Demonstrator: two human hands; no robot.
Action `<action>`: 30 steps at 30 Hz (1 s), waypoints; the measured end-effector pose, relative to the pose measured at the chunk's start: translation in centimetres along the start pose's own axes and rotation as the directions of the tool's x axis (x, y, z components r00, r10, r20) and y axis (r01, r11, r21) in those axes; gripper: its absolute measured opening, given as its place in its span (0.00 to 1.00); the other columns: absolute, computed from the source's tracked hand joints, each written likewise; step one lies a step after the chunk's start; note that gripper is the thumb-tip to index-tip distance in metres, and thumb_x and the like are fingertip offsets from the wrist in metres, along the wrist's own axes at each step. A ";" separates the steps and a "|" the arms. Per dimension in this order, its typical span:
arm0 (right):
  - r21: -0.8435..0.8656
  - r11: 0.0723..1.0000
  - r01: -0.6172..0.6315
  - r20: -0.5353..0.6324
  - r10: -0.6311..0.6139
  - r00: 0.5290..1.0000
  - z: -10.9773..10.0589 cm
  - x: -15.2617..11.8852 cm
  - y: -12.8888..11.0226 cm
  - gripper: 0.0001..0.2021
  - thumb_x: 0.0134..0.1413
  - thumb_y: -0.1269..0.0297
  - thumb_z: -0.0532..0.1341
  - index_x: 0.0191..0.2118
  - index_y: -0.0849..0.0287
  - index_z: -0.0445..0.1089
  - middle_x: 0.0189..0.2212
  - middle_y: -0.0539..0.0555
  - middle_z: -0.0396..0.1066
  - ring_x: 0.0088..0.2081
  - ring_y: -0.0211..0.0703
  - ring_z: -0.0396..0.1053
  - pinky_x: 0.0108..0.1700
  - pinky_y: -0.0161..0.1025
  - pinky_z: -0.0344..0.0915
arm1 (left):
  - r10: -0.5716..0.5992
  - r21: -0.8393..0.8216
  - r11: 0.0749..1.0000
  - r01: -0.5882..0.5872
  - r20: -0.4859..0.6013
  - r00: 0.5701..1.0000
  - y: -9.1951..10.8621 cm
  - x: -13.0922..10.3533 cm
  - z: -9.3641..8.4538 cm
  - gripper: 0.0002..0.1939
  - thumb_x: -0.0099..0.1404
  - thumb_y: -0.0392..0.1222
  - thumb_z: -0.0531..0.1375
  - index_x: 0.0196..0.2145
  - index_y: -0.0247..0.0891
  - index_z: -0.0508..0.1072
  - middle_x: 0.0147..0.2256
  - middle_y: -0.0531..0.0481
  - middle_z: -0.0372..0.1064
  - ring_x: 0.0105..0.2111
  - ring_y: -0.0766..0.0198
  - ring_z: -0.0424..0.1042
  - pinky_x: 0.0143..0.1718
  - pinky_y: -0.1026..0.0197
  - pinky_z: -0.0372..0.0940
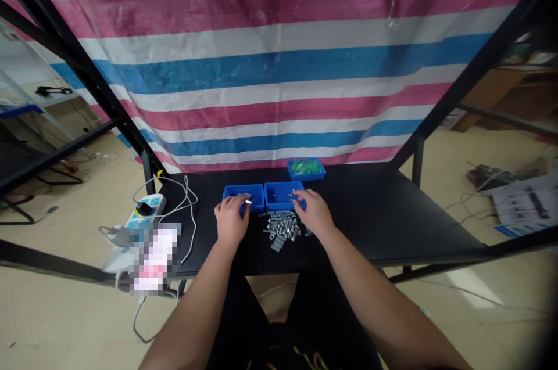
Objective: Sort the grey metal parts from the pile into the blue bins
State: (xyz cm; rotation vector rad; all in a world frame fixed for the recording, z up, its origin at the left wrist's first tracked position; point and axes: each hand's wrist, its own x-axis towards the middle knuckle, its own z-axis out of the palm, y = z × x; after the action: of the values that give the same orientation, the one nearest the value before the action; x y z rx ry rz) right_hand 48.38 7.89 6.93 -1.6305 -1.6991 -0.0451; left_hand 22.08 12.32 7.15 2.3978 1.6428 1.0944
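My left hand (232,220) is at the front of the left blue bin (256,204), its fingers closed on a small shiny metal part (248,202). Several small parts lie inside that bin. Over the right front corner of the middle blue bin (279,204) is my right hand (314,213), thumb and forefinger close together at a small part (291,197); whether it is gripped is too small to tell. A few more small pieces rest in this bin. Between my hands, a pile of metal parts (282,227) is spread on the black table (361,219).
Behind stands a blue bin of green pieces (306,167). At the left are a power strip (148,213), white cables (190,225) and a blurred-out device (156,257). A striped sheet (274,68) hangs behind the table, between black frame posts.
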 end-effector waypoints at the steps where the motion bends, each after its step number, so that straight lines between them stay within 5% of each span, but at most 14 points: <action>1: 0.004 1.000 -0.016 -0.018 0.016 1.000 -0.1 -0.4 0.3 0.11 0.60 0.67 0.59 0.46 0.56 0.75 0.36 0.54 0.73 0.40 0.47 0.70 0.46 0.41 0.66 | 0.005 0.004 1.000 -0.004 -0.008 1.000 0.1 -0.4 0.0 0.10 0.69 0.40 0.59 0.47 0.47 0.76 0.49 0.47 0.77 0.53 0.49 0.69 0.54 0.43 0.58; 6: -0.022 0.993 -0.118 -0.033 0.117 0.993 -1.2 -3.1 2.8 0.09 0.57 0.70 0.59 0.40 0.56 0.76 0.34 0.54 0.72 0.37 0.46 0.70 0.42 0.39 0.66 | 0.047 -0.057 0.997 -0.045 0.025 0.999 -0.1 -3.6 -0.4 0.08 0.70 0.39 0.58 0.43 0.45 0.76 0.46 0.47 0.75 0.50 0.51 0.70 0.51 0.47 0.60; 10: -0.054 0.997 -0.060 0.111 0.065 0.992 -1.4 -4.1 3.3 0.10 0.57 0.71 0.59 0.39 0.55 0.77 0.34 0.53 0.75 0.38 0.46 0.69 0.46 0.42 0.65 | 0.154 -0.193 0.975 -0.114 0.205 0.967 0.0 -4.9 0.3 0.10 0.69 0.36 0.56 0.44 0.44 0.74 0.43 0.47 0.74 0.45 0.55 0.71 0.46 0.52 0.63; 14: -0.066 0.997 0.032 0.268 -0.013 0.963 -0.7 -3.9 1.3 0.10 0.58 0.70 0.60 0.42 0.54 0.78 0.39 0.53 0.78 0.43 0.47 0.69 0.49 0.42 0.64 | 0.209 -0.235 0.962 -0.137 0.316 0.925 1.1 -5.1 1.1 0.12 0.66 0.36 0.58 0.47 0.45 0.74 0.44 0.47 0.73 0.46 0.54 0.70 0.47 0.53 0.63; 24: -0.250 0.968 0.033 0.399 0.072 0.914 -0.4 -2.6 -0.3 0.09 0.60 0.68 0.61 0.36 0.53 0.79 0.37 0.54 0.79 0.44 0.48 0.70 0.52 0.42 0.61 | 0.275 -0.208 0.956 -0.206 0.400 0.874 4.2 -6.3 -0.3 0.12 0.62 0.42 0.64 0.45 0.46 0.74 0.42 0.49 0.71 0.44 0.54 0.67 0.44 0.52 0.58; 30: -0.217 0.975 0.048 0.458 0.058 0.887 0.0 -2.1 0.2 0.09 0.59 0.68 0.62 0.40 0.53 0.80 0.38 0.54 0.79 0.42 0.47 0.72 0.48 0.40 0.62 | 0.186 -0.124 0.981 -0.149 0.388 0.903 4.6 -7.5 0.2 0.08 0.64 0.49 0.64 0.36 0.43 0.72 0.39 0.49 0.71 0.43 0.54 0.67 0.43 0.52 0.56</action>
State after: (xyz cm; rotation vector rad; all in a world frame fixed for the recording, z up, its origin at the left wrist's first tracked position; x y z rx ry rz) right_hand 48.37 6.13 5.71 -1.9236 -2.1103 0.1778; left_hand 24.41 4.16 4.93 2.5228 1.2474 0.6171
